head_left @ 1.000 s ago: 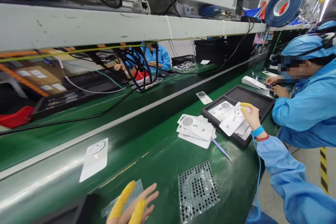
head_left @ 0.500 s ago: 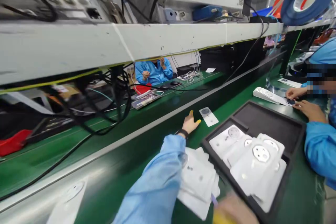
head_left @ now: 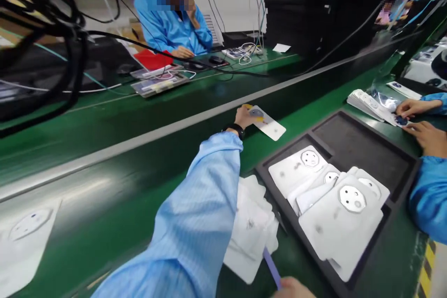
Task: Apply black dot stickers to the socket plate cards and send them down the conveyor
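Observation:
My left hand, with a black wristband and yellow finger cots, grips a white card by its grey round disc on the green belt. My right hand is cut off by the bottom edge, right beside the lower end of a thin blue stick. Whether it holds the stick is hidden. A stack of white plates lies under my blue sleeve. Several white socket plates sit in a black foam tray.
A co-worker's hands work at the right beside a row of white strips. A white plate lies at lower left. Another person sits across the belt, with cables hanging at upper left.
My left hand has moved onto the white card and now grips it. The view has swung left and down, and the blurred right hand has dropped to the bottom edge.

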The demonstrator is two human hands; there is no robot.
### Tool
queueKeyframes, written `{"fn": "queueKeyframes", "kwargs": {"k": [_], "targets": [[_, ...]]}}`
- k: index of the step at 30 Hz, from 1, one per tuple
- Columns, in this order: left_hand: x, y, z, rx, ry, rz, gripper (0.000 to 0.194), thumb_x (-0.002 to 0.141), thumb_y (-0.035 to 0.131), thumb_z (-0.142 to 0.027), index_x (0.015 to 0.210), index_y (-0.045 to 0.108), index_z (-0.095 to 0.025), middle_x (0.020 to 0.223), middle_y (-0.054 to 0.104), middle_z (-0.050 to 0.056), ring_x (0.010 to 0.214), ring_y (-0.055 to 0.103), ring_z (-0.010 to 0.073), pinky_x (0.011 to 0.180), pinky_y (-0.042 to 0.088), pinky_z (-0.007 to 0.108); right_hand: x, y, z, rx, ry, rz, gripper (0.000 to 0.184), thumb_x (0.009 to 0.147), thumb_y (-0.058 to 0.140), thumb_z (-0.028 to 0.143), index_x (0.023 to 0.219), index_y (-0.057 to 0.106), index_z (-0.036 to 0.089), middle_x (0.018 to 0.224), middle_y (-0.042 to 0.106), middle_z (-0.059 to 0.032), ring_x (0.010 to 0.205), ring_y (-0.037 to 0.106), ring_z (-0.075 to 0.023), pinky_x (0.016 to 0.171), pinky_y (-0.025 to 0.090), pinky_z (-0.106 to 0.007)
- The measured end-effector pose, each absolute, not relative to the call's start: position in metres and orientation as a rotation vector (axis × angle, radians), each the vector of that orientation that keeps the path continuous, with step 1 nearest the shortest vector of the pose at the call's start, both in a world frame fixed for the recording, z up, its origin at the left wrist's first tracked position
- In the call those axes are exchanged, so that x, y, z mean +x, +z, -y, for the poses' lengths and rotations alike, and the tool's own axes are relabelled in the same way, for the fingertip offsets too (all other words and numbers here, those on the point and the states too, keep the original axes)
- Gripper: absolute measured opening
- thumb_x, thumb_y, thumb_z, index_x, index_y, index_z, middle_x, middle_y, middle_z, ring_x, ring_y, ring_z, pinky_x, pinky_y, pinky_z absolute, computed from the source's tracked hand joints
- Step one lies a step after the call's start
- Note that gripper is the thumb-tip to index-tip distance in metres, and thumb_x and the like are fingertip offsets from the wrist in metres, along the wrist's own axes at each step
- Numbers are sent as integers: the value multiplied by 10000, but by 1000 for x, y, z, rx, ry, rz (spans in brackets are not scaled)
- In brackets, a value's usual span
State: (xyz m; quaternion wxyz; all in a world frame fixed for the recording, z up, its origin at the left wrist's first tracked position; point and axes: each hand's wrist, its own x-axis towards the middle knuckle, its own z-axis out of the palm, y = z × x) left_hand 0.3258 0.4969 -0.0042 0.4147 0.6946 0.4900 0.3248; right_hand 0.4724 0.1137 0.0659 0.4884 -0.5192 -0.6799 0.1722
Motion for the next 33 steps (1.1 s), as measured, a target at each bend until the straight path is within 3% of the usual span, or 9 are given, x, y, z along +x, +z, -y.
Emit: {"fn": "queueKeyframes", "kwargs": {"k": [1,5,9,12,14,19,23,27,33], "targets": [[316,3,-490,1691,879,-1208,315,922,613,-316,1195,593,-159,1194,626,92,998,646,228,832,559,434,438,56,-105,-1264,432,1670,187,886,659,367,1065,647,417,1226,637,-3,1059,617,-209,746,587,-306],[247,35,-440,1474,1169,-1143,293,866,685,-184,1142,600,-133,1118,661,71,936,666,188,792,575,359,323,18,-67,-1208,487,1765,359,947,526,201,1300,549,261,1067,673,-114,927,661,-249,743,629,-403],[139,72,-355,1274,1422,-1145,479,797,717,-32,1226,518,-109,1129,673,15,986,633,131,870,522,264,278,-9,-47,-1324,495,2003,408,910,604,271,1284,532,123,1266,578,-223,1215,540,-360,954,550,-569],[60,94,-277,1082,1542,-1259,129,948,563,-183,1062,583,-126,922,698,-40,912,621,86,845,495,188,269,-26,-50,-1387,488,2077,323,862,670,247,1153,601,125,1390,485,-256,1349,402,-424,1009,435,-697],[18,98,-225,973,1575,-1345,198,1003,437,-277,1029,604,-173,798,684,-60,844,633,87,774,508,172,268,-34,-55,-1385,598,2017,151,852,652,138,1003,640,141,1411,478,-236,1385,362,-420,1050,375,-708],[-28,60,-123,897,1396,-1528,597,756,709,-166,1307,520,-297,705,696,-97,616,647,128,609,512,218,282,-22,-64,-1271,931,1876,61,897,569,124,910,614,163,1096,690,-159,1086,659,-294,923,547,-532],[-12,17,-86,910,1068,-1447,352,645,757,-342,910,739,-111,616,699,13,445,577,144,432,418,230,296,17,-75,-1088,1261,1962,174,918,573,266,1065,595,175,791,724,-22,660,711,-141,598,606,-259],[20,2,-62,932,790,-1203,388,642,766,-489,721,768,-110,572,693,54,458,582,165,442,418,245,288,43,-102,-934,1610,2060,259,866,624,267,1107,628,173,894,730,-41,765,715,-149,659,606,-262],[35,-5,-37,921,804,-1129,286,638,811,-420,701,784,-142,754,759,79,630,623,178,575,460,253,249,33,-104,-1026,863,2224,185,821,689,168,1004,683,191,989,691,-80,916,672,-210,798,583,-361]]}}
